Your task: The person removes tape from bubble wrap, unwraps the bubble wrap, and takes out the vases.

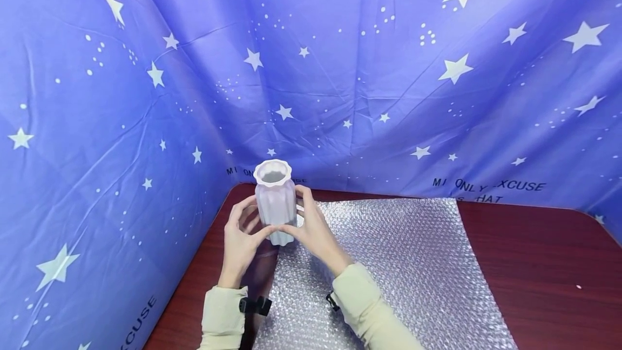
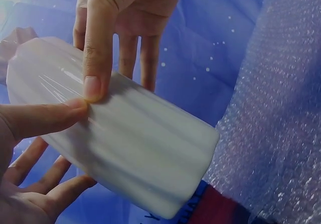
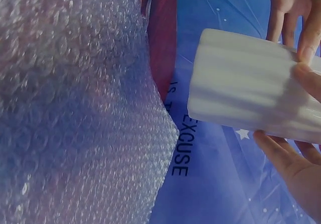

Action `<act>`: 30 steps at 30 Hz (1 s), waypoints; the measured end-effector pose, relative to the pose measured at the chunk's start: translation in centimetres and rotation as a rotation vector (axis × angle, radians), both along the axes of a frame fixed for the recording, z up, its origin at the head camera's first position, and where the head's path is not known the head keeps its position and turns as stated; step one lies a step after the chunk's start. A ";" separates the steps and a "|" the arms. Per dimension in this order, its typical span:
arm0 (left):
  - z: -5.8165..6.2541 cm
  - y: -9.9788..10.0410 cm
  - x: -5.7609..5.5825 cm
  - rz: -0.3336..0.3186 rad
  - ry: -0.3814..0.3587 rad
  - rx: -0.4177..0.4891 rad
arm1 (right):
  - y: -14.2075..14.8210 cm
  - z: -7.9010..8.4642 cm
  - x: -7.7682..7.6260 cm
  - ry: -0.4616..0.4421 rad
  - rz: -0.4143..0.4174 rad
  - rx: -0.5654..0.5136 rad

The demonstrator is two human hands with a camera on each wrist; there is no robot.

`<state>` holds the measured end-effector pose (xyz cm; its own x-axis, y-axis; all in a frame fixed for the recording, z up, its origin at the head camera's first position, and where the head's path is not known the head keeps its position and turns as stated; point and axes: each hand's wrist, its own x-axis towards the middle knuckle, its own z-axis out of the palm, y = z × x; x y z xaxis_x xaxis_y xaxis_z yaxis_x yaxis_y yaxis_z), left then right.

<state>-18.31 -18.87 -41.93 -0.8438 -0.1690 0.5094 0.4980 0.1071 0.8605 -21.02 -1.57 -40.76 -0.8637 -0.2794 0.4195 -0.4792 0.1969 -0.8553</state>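
Note:
A pale, ribbed vase (image 1: 276,207) with a scalloped rim is held upright between both hands in the head view. My left hand (image 1: 240,244) grips its left side, and my right hand (image 1: 316,231) grips the right. The two thumbs meet across the vase's near face, while the other fingers reach round its sides. In the left wrist view the white glossy vase (image 2: 145,138) appears slanted, its base free of fingers. The right wrist view has the lower part of the vase (image 3: 241,78) beside the bubble wrap (image 3: 75,113).
A sheet of bubble wrap (image 1: 398,263) lies over the dark red table (image 1: 549,269), its far left corner by the vase. Blue cloth (image 1: 340,69) with white stars hangs behind and along the left. Black straps with small devices (image 1: 255,305) sit at the sleeve cuffs.

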 end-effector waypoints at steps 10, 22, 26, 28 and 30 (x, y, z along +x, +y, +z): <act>-0.5 -0.5 -0.3 0.026 -0.029 0.013 | -0.8 -0.5 -0.5 -0.020 -0.001 0.004; -1.6 -1.5 -0.8 0.067 -0.051 0.012 | -2.5 -1.5 -1.3 -0.034 0.018 -0.022; -2.0 -1.6 -1.0 0.068 -0.053 0.024 | -2.8 -1.9 -1.4 -0.040 0.014 -0.019; -2.2 -1.7 -1.1 0.067 -0.056 0.032 | -3.0 -2.1 -1.5 -0.041 0.008 -0.013; -2.3 -1.7 -1.2 0.066 -0.058 0.039 | -3.1 -2.2 -1.5 -0.050 0.005 -0.009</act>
<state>-19.49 -20.60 -44.24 -0.8580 -0.2436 0.4523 0.4405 0.1041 0.8917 -22.55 -4.63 -42.98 -0.8824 -0.2800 0.3780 -0.4363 0.1868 -0.8802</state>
